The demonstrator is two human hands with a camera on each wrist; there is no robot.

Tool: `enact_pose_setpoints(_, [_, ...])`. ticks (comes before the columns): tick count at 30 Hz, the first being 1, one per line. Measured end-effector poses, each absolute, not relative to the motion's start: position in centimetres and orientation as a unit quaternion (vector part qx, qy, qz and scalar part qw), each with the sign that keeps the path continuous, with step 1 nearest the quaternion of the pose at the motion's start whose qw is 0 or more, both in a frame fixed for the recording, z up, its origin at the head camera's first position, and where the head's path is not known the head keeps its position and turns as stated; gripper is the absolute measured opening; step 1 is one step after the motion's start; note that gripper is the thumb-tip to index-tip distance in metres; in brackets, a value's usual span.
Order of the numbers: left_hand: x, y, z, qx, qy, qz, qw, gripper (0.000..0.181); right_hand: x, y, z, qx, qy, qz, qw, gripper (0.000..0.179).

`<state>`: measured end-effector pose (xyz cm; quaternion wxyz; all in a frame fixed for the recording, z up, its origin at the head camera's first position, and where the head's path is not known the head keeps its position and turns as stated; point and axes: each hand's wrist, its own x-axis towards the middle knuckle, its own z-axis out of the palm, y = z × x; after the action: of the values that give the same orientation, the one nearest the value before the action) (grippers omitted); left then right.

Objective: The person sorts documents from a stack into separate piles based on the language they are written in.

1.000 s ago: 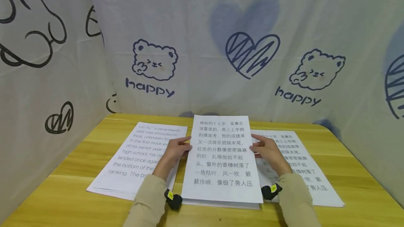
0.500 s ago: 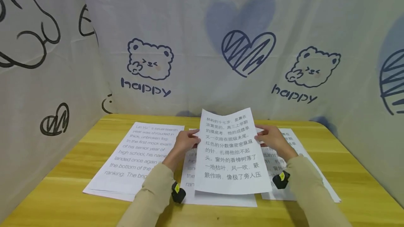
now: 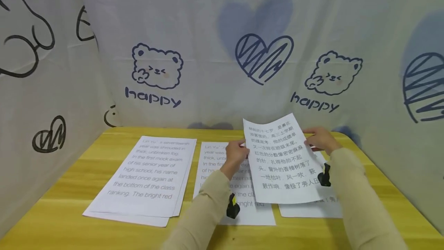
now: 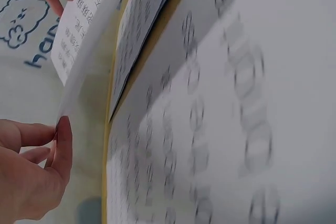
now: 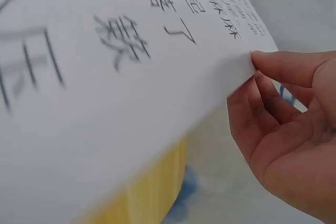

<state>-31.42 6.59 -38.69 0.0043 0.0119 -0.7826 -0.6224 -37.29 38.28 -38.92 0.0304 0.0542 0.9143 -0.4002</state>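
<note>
A sheet of paper (image 3: 277, 165) with printed Chinese text is held up off the table, slightly bowed, in the head view. My left hand (image 3: 237, 155) pinches its left edge between thumb and fingers, as the left wrist view of that hand (image 4: 37, 166) also shows. On the opposite edge, my right hand (image 3: 320, 140) grips the paper, thumb on the printed face and fingers behind it in the right wrist view (image 5: 289, 114). Beneath lie a middle sheet with English text (image 3: 239, 215) and, partly covered, a right-hand sheet with Chinese text (image 3: 305, 210).
At the left of the yellow wooden table (image 3: 114, 234) lies a stack of English-text sheets (image 3: 145, 176), its edges slightly uneven. A white curtain (image 3: 208, 107) with bear and heart drawings hangs behind the table and along its sides.
Both hands have lifted the Chinese-text sheet from the middle and carried it to the right, over the right-hand sheet. The English-text sheet beneath it has come into view.
</note>
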Motion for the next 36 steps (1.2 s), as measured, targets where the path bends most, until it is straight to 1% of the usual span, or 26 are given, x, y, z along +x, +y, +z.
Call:
enact_pose_setpoints(2, [-31.2, 8.0, -39.0, 0.012, -0.78, -0.626, -0.007, 0.047, -36.3, 38.9, -38.7, 0.076, 0.91, -0.405, 0.031, 0.064])
enact_pose_setpoints(3, [-31.0, 8.7, -39.1, 0.011, -0.781, -0.625, -0.009, 0.048, -35.7, 39.1, -38.7, 0.092, 0.908, -0.407, 0.022, 0.063])
enact_pose_setpoints(7, [-30.6, 10.8, -39.7, 0.008, -0.783, -0.622, -0.022, 0.048, -32.4, 38.7, -37.9, 0.129, 0.895, -0.427, 0.013, 0.057])
enact_pose_setpoints(11, [-30.4, 11.9, -40.2, 0.015, -0.801, -0.598, -0.024, 0.048, -30.2, 38.5, -37.4, 0.133, 0.892, -0.432, 0.016, 0.053])
enact_pose_setpoints(13, [-30.4, 12.3, -40.2, 0.018, -0.811, -0.584, -0.027, 0.038, -29.6, 38.7, -37.4, 0.134, 0.89, -0.435, 0.012, 0.053])
enact_pose_setpoints(18, [-30.3, 13.0, -40.2, 0.018, -0.827, -0.561, -0.029, 0.029, -29.4, 39.2, -38.0, 0.153, 0.886, -0.438, 0.01, 0.051])
enact_pose_setpoints(21, [-30.2, 13.3, -40.3, 0.022, -0.829, -0.559, -0.025, 0.04, -29.3, 39.3, -38.2, 0.161, 0.882, -0.444, 0.008, 0.051])
enact_pose_setpoints(28, [-30.0, 13.9, -40.3, 0.022, -0.819, -0.572, -0.035, 0.041, -28.8, 39.2, -38.3, 0.177, 0.871, -0.458, -0.006, 0.052])
enact_pose_setpoints(30, [-30.0, 14.0, -40.4, 0.022, -0.82, -0.571, -0.032, 0.041, -28.7, 39.2, -38.4, 0.183, 0.87, -0.458, 0.002, 0.052])
enact_pose_setpoints(36, [-30.0, 13.9, -40.4, 0.019, -0.824, -0.567, -0.016, 0.04, -28.8, 39.1, -38.8, 0.183, 0.872, -0.45, 0.061, 0.059])
